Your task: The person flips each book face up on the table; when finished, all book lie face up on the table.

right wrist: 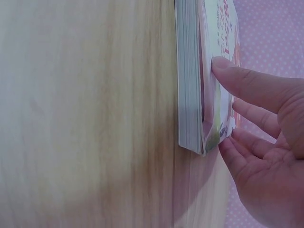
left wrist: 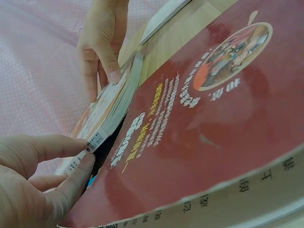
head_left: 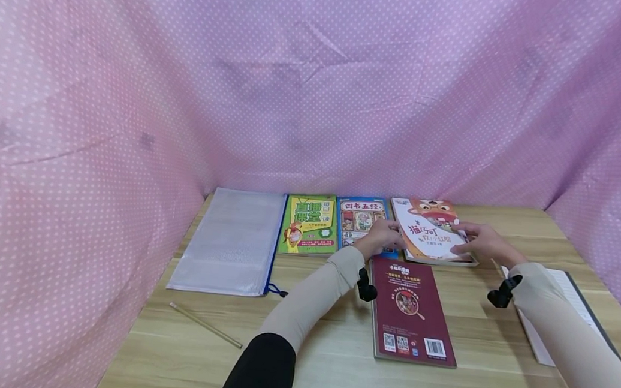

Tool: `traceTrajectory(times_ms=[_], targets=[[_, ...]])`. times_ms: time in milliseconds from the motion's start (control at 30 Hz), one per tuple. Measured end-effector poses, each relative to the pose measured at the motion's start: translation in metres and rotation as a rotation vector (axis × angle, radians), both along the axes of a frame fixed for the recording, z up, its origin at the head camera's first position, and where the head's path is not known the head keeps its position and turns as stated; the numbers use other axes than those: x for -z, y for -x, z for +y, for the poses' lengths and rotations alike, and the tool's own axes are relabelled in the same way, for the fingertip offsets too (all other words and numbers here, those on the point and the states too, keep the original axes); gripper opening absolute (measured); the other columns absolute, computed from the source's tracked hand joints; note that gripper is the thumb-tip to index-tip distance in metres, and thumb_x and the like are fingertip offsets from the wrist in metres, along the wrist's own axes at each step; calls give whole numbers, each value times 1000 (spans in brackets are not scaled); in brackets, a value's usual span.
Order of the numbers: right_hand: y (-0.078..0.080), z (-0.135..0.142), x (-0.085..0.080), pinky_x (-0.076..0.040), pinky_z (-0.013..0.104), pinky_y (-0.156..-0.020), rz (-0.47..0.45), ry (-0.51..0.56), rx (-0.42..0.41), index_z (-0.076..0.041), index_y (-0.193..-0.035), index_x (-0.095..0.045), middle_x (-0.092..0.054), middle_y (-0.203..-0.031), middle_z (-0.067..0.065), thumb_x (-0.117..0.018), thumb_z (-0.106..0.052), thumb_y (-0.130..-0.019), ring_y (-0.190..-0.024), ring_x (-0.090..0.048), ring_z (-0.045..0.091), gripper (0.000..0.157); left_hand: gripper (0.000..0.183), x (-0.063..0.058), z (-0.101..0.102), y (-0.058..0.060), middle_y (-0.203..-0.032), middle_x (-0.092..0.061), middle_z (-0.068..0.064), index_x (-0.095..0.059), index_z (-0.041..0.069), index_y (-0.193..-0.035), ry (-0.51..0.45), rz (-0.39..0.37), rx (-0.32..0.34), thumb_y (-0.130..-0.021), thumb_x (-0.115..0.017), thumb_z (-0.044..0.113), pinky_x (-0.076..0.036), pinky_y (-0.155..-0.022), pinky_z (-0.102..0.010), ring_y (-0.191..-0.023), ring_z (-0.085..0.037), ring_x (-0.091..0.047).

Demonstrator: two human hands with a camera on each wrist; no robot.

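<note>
A white picture book (head_left: pixel 429 229) with a cartoon animal on its cover lies at the back right of the table. My left hand (head_left: pixel 380 238) is at its left side; in the left wrist view, thumb and index finger pinch the spine edge of the white book (left wrist: pixel 97 137). On the opposite side my right hand (head_left: pixel 485 243) holds the book's edge. The right wrist view shows that thumb on the cover of the book (right wrist: pixel 216 90) and the other fingers around its side. A maroon book (head_left: pixel 413 312) lies just in front, back cover up.
Left of the hands lie a blue-bordered book (head_left: pixel 363 216), a green book (head_left: pixel 308 224) and a white mesh zip pouch (head_left: pixel 226 242). A pencil (head_left: pixel 206 325) rests at the front left. Under the right forearm is a notebook with white pages (head_left: pixel 540 342). Pink dotted cloth (head_left: pixel 317 98) hangs behind.
</note>
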State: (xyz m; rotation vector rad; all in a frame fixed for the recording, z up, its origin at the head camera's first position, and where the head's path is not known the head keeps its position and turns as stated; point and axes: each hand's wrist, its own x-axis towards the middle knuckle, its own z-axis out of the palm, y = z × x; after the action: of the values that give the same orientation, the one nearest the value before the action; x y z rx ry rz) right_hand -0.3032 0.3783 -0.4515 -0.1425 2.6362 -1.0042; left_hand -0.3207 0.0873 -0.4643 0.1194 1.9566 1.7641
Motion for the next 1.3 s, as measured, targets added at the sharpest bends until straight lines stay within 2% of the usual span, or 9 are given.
traceTrajectory(times_ms=[333, 600, 967, 1033, 1100, 1300], targets=[[-2, -2, -4, -26, 70, -117, -11, -26, 13, 3, -153, -38, -20, -159, 39, -79, -29, -90, -144, -23, 61, 82, 66, 0, 4, -3, -105, -75, -17, -57, 8, -144, 52, 26, -45, -83, -76, -9, -61, -92, -47, -104, -34, -73], [-1, -2, -5, -26, 69, -118, -7, -12, 17, 4, -153, -38, -20, -160, 39, -79, -26, -90, -144, -24, 61, 81, 64, -5, 7, -8, -113, -73, -16, -59, 7, -142, 102, 65, -71, -83, -75, -10, -61, -92, -45, -104, -32, -72], [-1, -1, -4, -25, 69, -119, -19, 11, 27, 4, -153, -39, -19, -160, 39, -80, -25, -89, -145, -22, 60, 81, 66, -5, 9, -10, -116, -72, -17, -58, 7, -144, 96, 57, -97, -84, -73, -13, -61, -91, -44, -105, -33, -73], [-1, -2, -4, -25, 69, -118, -24, 13, 29, 4, -153, -38, -19, -160, 39, -79, -24, -89, -145, -22, 60, 81, 65, -6, 10, -10, -117, -71, -17, -59, 6, -143, 88, 51, -107, -83, -72, -14, -62, -89, -43, -103, -32, -73], [-2, -3, -5, -24, 69, -119, -24, 19, 29, 4, -153, -38, -18, -160, 40, -80, -24, -89, -145, -21, 61, 81, 56, -6, 11, -10, -117, -71, -18, -63, 2, -136, 94, 56, -102, -83, -72, -15, -62, -86, -41, -101, -32, -73], [-2, -2, -5, -24, 69, -118, -28, 6, 33, 3, -154, -37, -17, -160, 39, -79, -26, -89, -145, -20, 61, 82, 60, -6, 12, -10, -135, -65, -14, -61, 6, -140, 100, 61, -103, -84, -72, -13, -62, -86, -41, -104, -29, -71]])
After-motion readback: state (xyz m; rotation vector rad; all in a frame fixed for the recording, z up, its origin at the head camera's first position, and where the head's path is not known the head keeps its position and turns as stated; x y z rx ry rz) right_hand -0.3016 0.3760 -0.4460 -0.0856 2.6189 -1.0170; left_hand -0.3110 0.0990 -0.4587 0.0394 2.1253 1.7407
